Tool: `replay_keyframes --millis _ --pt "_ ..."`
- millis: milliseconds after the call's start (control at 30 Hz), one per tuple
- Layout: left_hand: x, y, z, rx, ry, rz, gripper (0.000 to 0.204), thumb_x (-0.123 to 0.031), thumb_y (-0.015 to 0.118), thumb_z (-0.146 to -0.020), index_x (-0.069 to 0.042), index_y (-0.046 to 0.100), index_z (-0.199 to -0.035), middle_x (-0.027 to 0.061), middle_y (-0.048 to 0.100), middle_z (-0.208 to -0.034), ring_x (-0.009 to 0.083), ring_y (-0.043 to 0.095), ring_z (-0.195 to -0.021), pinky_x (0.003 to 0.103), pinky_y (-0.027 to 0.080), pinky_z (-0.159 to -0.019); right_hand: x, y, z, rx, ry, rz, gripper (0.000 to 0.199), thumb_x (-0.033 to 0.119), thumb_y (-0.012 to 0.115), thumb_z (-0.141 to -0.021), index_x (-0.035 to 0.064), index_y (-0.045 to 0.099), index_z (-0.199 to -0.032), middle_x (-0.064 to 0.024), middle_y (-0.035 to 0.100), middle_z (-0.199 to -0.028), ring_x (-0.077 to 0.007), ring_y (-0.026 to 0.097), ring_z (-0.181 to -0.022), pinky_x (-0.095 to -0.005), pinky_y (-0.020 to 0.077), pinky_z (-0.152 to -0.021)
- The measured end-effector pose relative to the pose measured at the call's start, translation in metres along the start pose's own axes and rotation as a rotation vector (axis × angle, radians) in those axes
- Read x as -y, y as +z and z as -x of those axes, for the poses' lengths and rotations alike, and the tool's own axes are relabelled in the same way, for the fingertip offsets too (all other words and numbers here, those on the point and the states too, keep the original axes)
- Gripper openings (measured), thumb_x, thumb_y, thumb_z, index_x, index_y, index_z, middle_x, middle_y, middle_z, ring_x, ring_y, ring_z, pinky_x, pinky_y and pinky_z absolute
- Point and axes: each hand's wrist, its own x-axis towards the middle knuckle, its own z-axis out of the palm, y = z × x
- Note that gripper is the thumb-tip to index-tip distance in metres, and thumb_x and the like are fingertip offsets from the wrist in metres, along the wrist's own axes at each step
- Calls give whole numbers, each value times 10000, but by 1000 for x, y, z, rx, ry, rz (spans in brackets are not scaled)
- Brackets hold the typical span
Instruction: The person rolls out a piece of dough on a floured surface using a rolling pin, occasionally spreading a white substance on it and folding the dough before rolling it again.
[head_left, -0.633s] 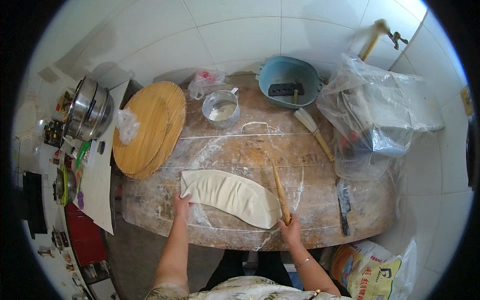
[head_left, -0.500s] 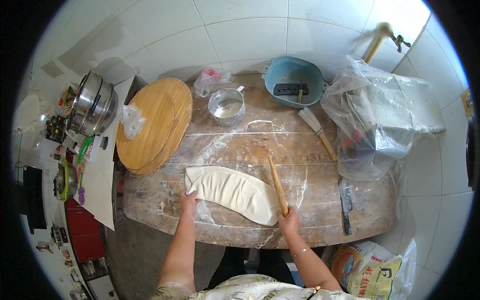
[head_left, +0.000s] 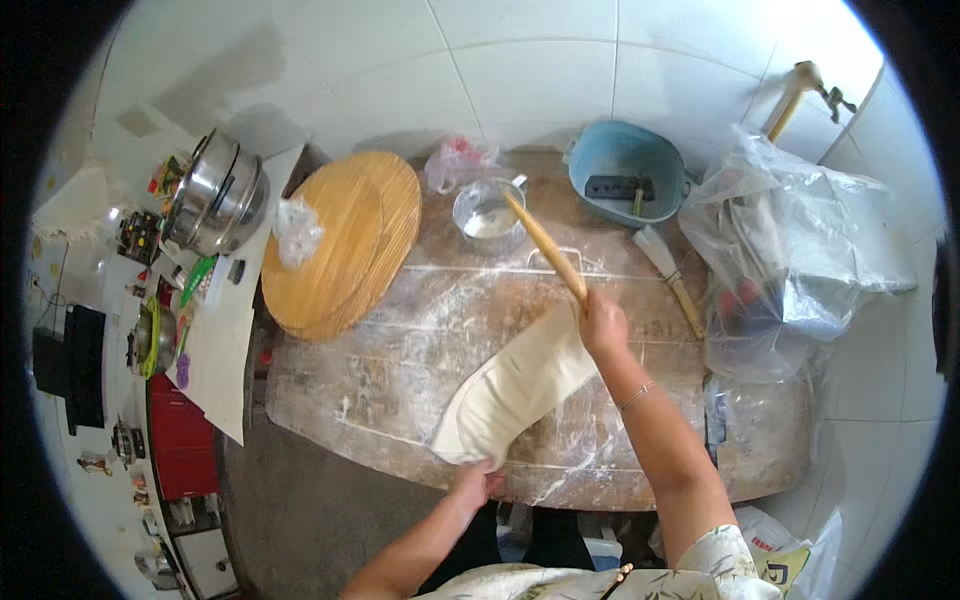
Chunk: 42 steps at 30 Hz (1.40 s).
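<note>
A long, folded sheet of pale dough lies slantwise on the floury wooden table, its near end at the front edge. My left hand is closed on that near end, fingers partly hidden at the dough's edge. My right hand is wrapped around the lower end of a tapered wooden rolling pin, which points away and to the left. This hand is also at the dough's far end, covering its corner; whether it grips the dough too, I cannot tell.
Beyond the dough stand a metal cup and a blue basin. Round wooden boards lean at the left. A brush lies right of my right hand, near plastic-covered containers. A knife is partly hidden by my right forearm.
The dough has swung round: its left end came toward me and its right end moved away. My right hand carried the rolling pin farther out; my left hand moved nearer and right.
</note>
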Motion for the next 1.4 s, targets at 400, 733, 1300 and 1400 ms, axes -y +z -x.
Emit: replay_keyframes --millis 400,733,1300,1400 --pt "-9 41 52 212 962 -806 282 -138 573 -912 26 561 -1141 181 633 -1124 316 620 -1002 436 489 -878 -67 -48 207 282 -154 130 439 211 669 -855 196 558 -1280 -83 658 -1001 -325 642 -781 -428 537 -683" --pt "-33 42 11 35 1279 -1640 802 -410 616 -878 35 306 -1468 222 270 -1541 375 222 -1441 494 144 -1179 -25 -3 202 343 -173 317 626 382 504 -939 176 335 -1506 -124 253 -1581 -340 289 -1422 -574 149 -1159" --pt "-34 6 8 213 1301 -1781 802 -492 576 -876 -18 330 -1475 187 268 -1558 349 238 -1440 509 165 -1155 -22 9 250 170 -45 259 781 472 598 -858 -28 385 -1419 -256 338 -1497 -425 343 -1356 -532 242 -1115" --pt "-17 -36 19 532 1352 -1833 818 -485 577 -885 14 304 -1474 215 245 -1557 363 202 -1455 524 134 -1166 -25 -7 311 299 -47 203 732 433 591 -871 3 390 -1429 -226 356 -1496 -427 336 -1360 -547 231 -1119"
